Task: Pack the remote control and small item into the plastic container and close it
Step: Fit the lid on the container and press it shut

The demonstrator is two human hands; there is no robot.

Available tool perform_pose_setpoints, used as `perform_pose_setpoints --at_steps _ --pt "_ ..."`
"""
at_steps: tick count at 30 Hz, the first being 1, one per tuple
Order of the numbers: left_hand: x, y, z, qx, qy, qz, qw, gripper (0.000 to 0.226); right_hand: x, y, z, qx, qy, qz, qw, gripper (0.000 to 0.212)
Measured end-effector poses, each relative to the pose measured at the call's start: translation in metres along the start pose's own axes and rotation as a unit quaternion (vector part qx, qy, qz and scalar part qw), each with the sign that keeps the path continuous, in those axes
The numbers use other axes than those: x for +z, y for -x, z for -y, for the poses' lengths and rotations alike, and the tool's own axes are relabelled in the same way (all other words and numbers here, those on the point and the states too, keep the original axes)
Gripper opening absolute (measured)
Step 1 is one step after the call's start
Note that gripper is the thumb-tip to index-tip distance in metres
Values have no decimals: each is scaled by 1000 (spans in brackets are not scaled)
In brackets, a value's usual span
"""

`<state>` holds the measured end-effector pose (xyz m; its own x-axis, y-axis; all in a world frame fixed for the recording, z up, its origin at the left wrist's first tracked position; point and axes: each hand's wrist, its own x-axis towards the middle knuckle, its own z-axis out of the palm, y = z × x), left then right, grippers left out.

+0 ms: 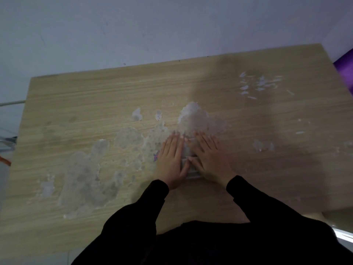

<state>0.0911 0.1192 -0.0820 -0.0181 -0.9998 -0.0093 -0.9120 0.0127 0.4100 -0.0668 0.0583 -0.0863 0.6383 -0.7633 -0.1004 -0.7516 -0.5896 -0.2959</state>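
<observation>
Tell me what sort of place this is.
Probably a plain room at home or in a workshop, though little shows. A worn wood-grain table with patches of peeled surface stands against a bare pale wall. Both hands, left hand and right hand, press flat on a clear plastic container.

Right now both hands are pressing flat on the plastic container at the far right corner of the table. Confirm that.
Not quite. The head view shows the left hand and right hand flat on the plastic container near the table's middle, toward the near edge.
</observation>
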Motion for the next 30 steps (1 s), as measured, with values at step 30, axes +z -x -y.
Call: perform_pose_setpoints --at_steps 30 --pt "5 17 -11 -117 80 -45 989 70 -5 11 18 96 -36 -15 995 65"
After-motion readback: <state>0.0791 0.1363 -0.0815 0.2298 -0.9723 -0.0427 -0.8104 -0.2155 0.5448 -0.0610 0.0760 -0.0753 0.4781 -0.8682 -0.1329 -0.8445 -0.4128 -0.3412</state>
